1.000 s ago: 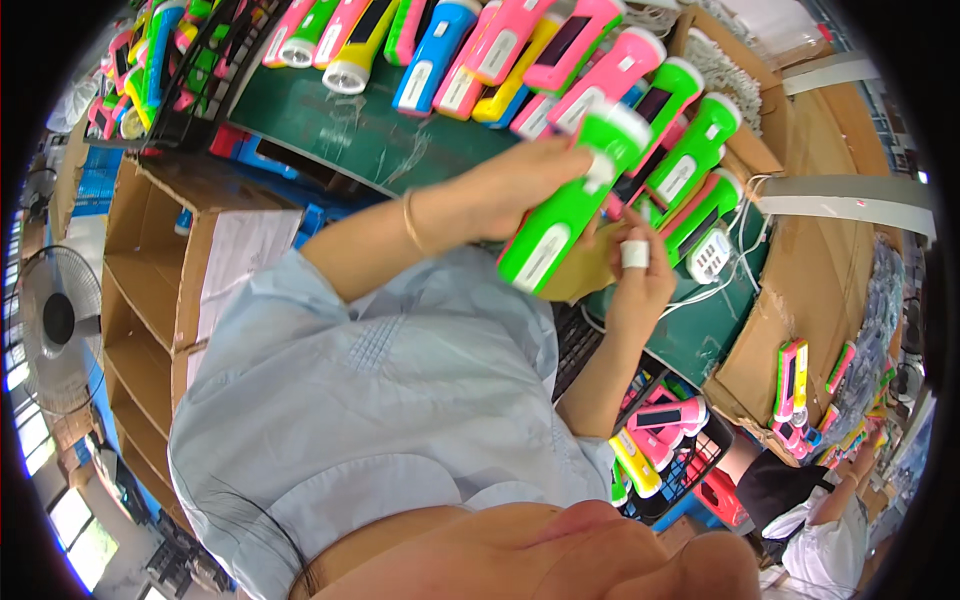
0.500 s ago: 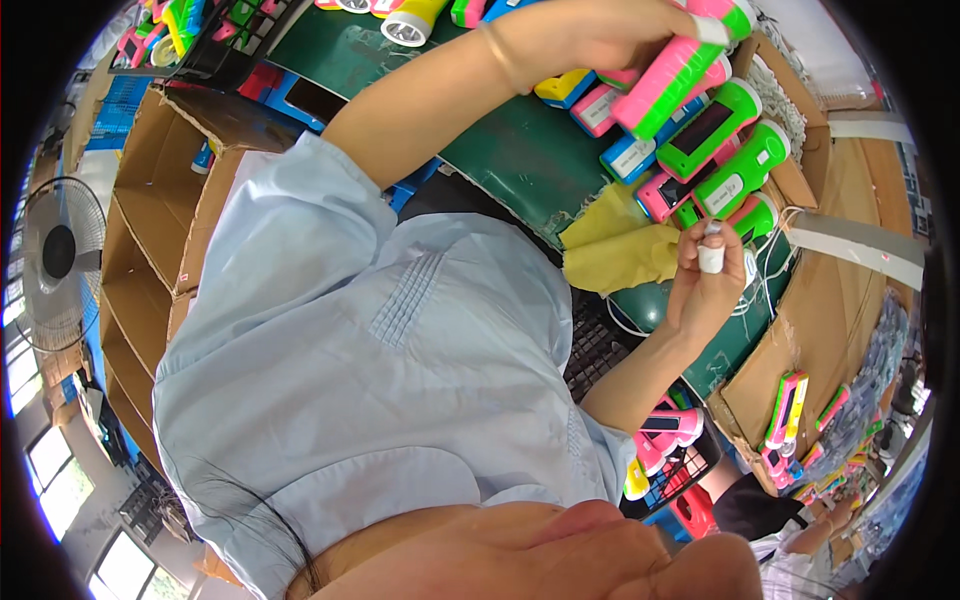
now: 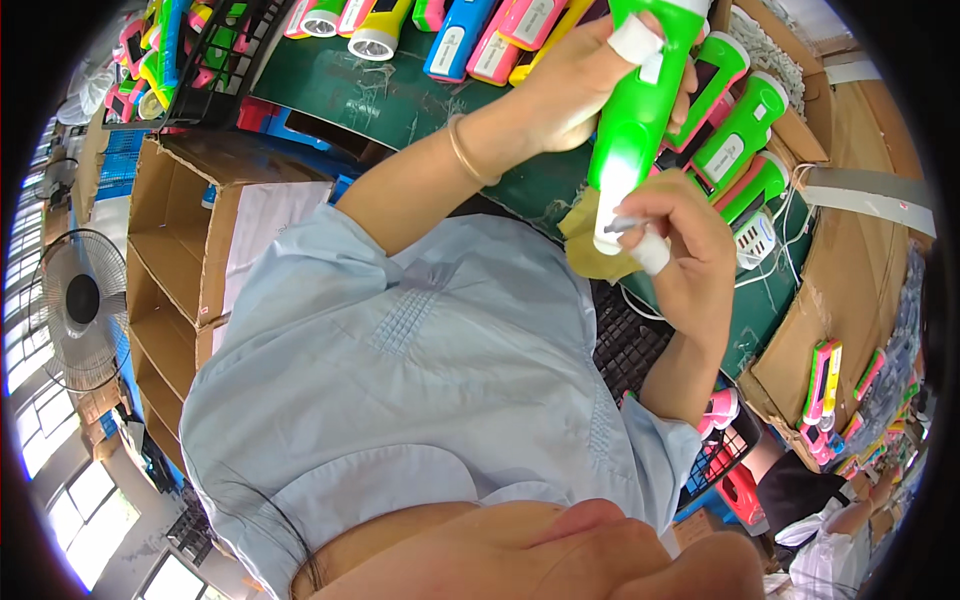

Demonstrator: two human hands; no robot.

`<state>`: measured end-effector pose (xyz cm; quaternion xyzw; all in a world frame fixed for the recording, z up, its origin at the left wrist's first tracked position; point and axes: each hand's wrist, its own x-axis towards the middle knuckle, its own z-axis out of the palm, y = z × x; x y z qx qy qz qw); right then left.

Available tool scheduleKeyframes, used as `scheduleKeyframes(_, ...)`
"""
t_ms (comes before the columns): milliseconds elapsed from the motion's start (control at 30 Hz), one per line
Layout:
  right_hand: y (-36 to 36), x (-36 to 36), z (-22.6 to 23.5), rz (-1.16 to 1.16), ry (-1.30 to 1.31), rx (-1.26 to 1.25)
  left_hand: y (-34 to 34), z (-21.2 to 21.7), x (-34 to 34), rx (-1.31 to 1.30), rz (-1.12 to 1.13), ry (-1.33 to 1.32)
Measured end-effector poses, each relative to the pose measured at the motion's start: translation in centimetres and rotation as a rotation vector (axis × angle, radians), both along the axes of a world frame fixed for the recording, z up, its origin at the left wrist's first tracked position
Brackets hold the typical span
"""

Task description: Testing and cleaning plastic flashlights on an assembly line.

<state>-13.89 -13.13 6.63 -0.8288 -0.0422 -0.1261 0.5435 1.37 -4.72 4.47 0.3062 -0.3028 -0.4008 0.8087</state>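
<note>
In my left hand [image 3: 600, 90], white tape round the thumb, is a green flashlight [image 3: 637, 115], held up over the table at a slant. Its lower end shows a bright white glow, and a white strip [image 3: 611, 215] sticks out below. My right hand [image 3: 690, 235], also taped at the thumb, pinches a small grey metallic piece [image 3: 628, 224] right at that strip; its exact kind is too small to tell. Beneath the hands lies a yellow cloth [image 3: 595, 255]. Several green and pink flashlights [image 3: 735, 145] lie just right of the held one.
More flashlights [image 3: 480, 45] line the green table [image 3: 360, 95] at the far side. A white multi-port charger [image 3: 755, 238] with white cables sits at the right. Cardboard boxes [image 3: 165, 200] and a fan [image 3: 82, 300] stand left; a black basket [image 3: 225, 60] holds flashlights.
My left hand has brought the flashlight nearer and turned it, so its green face shows instead of the pink side. My right hand has moved left, up to the flashlight's lower end.
</note>
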Motion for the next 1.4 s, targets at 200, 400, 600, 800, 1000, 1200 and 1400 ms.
scheduleKeyframes(200,2.2,-1.4,-3.8,0.086,-0.432,-0.613,0.2,-1.0,2.5,-0.256,-0.387,0.651)
scheduleKeyframes(400,3.5,0.3,-3.4,-0.474,-0.566,-0.561,-1.2,-2.2,-0.7,-0.332,-0.235,0.472)
scheduleKeyframes(600,2.8,1.2,-4.0,-0.661,-0.035,-0.053,0.2,-1.6,-2.0,0.054,0.064,-0.136)
scheduleKeyframes(800,-0.5,-1.7,-5.8,-0.503,0.080,0.310,1.4,-1.3,-0.9,0.207,-0.112,0.041)
scheduleKeyframes(1000,-0.3,-3.2,-6.4,-0.468,0.080,0.401,1.4,-1.6,-1.7,0.301,0.005,-0.178)
scheduleKeyframes(1200,-1.6,-2.1,-3.4,-0.392,-0.134,0.539,1.9,-0.9,-0.9,0.319,0.056,-0.761)
scheduleKeyframes(1400,-0.6,0.8,-1.9,-0.505,-0.089,-0.030,1.9,-1.4,-1.5,0.539,0.153,-0.716)
